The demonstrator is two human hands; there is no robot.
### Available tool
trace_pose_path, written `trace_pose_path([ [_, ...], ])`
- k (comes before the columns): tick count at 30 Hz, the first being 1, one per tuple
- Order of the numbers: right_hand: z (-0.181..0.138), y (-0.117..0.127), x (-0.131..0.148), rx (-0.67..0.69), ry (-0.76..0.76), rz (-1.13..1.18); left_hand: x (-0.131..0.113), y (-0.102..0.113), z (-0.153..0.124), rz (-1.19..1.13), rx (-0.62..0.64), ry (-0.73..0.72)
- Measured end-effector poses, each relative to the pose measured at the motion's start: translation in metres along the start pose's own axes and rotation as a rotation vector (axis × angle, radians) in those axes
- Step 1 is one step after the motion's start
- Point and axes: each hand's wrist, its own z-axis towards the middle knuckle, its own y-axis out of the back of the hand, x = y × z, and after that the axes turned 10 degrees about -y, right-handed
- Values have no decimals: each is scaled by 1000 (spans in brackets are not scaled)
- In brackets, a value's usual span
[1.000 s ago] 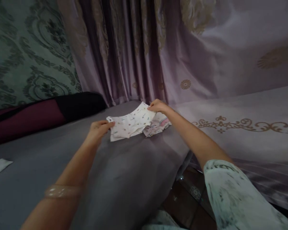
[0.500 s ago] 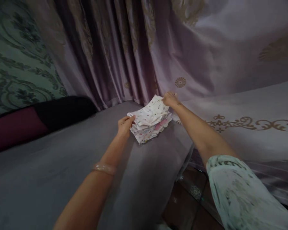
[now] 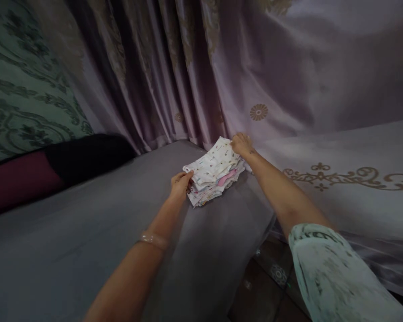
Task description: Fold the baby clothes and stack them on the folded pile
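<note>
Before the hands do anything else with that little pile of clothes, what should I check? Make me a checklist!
1. Left hand on the left end of the printed white garment: ok.
2. Right hand on its right end: ok.
3. Garment on top of the clothes stack: ok.
4. Stack's edges lined up: not ok, the layers stick out unevenly.
5. Stack resting on the gray sheet: ok.
6. Bottom of the stack flat: cannot tell, it's hidden.

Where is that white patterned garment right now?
In the head view, the white patterned garment is near the middle, atop the pile of clothes on the grey cover, between the left hand and the right hand, both holding it.
</note>
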Motion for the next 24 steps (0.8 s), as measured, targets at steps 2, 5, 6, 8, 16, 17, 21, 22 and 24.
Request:
trace_pose_path([
  [2, -5, -12, -2, 17, 10, 3, 10, 2, 0, 64, 5, -20],
  [5, -16, -27, -3, 48, -2, -32, 16, 8, -1, 253, -42, -134],
  [6, -19, -29, -3, 41, -11, -49, 16, 11, -1, 341, -68, -179],
  [8, -24, -29, 1, -1, -15, -72, 11, 14, -2, 528, -111, -301],
  [16, -22, -25, 30, 138, 136, 104, 5, -6, -12, 961, 230, -717],
  [17, -22, -31, 31, 186, 124, 122, 10, -9, -13, 988, 275, -699],
  [21, -25, -53, 26, 266, 43, 150, 25, -14, -14, 1034, 322, -588],
  [22, -26, -56, 24, 258, 40, 154, 27, -15, -14, 1032, 318, -584],
  [24, -25, -57, 21, 263, 52, 159, 27, -15, -12, 1027, 325, -578],
])
